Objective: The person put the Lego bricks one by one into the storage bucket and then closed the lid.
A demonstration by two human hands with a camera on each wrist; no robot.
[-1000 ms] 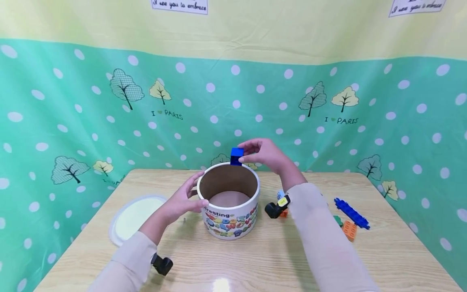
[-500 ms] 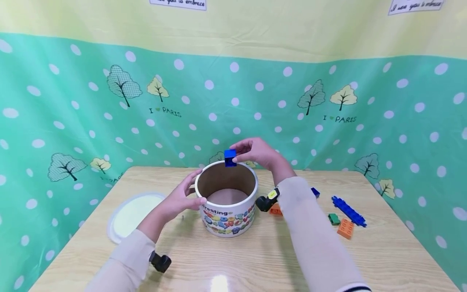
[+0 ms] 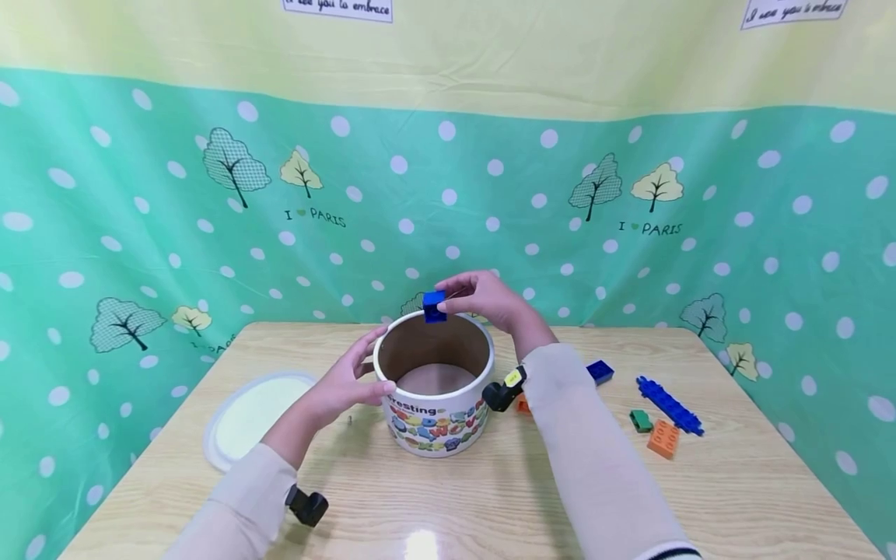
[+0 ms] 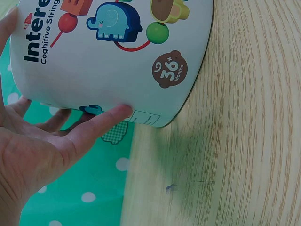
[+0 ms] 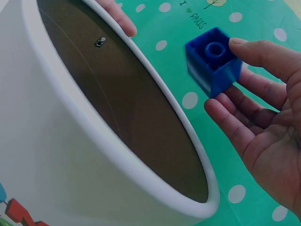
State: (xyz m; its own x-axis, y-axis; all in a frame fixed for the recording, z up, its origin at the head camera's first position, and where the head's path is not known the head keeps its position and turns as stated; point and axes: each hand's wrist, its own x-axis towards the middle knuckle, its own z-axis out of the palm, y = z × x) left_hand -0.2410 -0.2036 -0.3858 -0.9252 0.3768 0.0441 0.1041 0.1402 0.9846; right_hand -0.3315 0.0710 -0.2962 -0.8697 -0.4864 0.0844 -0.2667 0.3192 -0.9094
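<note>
My right hand (image 3: 483, 299) pinches a blue toy building brick (image 3: 433, 308) above the far rim of a round white bucket (image 3: 458, 437) with colourful printing. In the right wrist view the hollow underside of the blue brick (image 5: 211, 59) shows, thumb on one edge and fingers beneath. The brick is apart from the rim there. My left hand (image 3: 344, 386) rests against the bucket's left side, fingers spread and thumb at the front just below the rim. In the left wrist view, the left hand (image 4: 51, 143) lies along the printed wall. The bucket's visible floor is bare.
A round white lid (image 3: 255, 420) lies left of the bucket. To the right are a dark blue brick (image 3: 600, 372), a long blue toy piece (image 3: 670, 405), a green brick (image 3: 640, 421) and an orange brick (image 3: 663, 439). Another orange brick (image 3: 523, 405) is partly hidden behind the right wrist camera.
My right hand has moved left with the blue brick, now over the bucket's far rim, and slightly lower. The dark blue brick has come out from behind the sleeve. My left hand stays on the bucket.
</note>
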